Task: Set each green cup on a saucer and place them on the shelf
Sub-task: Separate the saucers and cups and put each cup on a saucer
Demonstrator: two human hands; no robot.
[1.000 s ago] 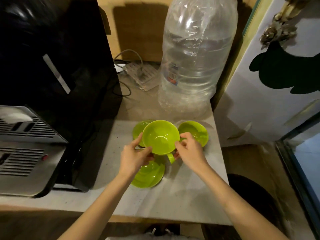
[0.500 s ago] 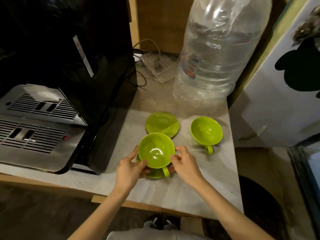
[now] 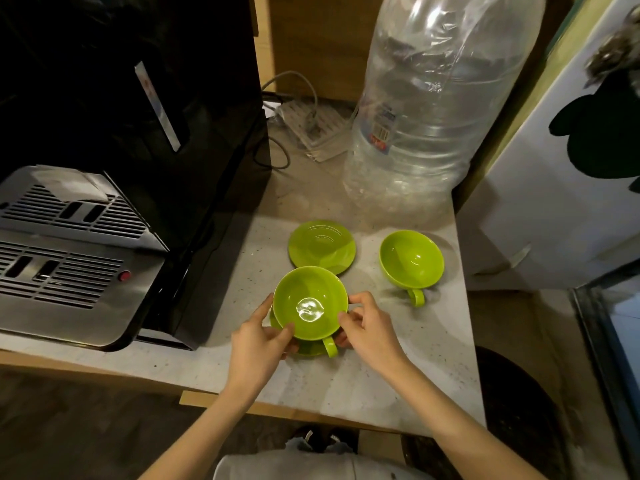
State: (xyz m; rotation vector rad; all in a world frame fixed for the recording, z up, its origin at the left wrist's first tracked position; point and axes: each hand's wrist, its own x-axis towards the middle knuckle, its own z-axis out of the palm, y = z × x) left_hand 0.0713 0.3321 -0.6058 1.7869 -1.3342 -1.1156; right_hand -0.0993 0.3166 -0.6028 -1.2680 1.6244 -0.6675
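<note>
A green cup sits on a green saucer near the counter's front, handle pointing toward me. My left hand grips the cup's left side and the saucer edge. My right hand pinches the right side of the cup and saucer. Most of that saucer is hidden under the cup and my fingers. A second green saucer lies bare just behind. A second green cup stands on the counter to the right, handle toward me.
A black and steel coffee machine fills the left of the speckled counter. A big clear water bottle stands at the back right, a power strip with cables behind. A white fridge side borders the right.
Both hands lowered the cup toward me onto the near saucer, which uncovered the rear saucer. In the last half second the hands have barely moved.
</note>
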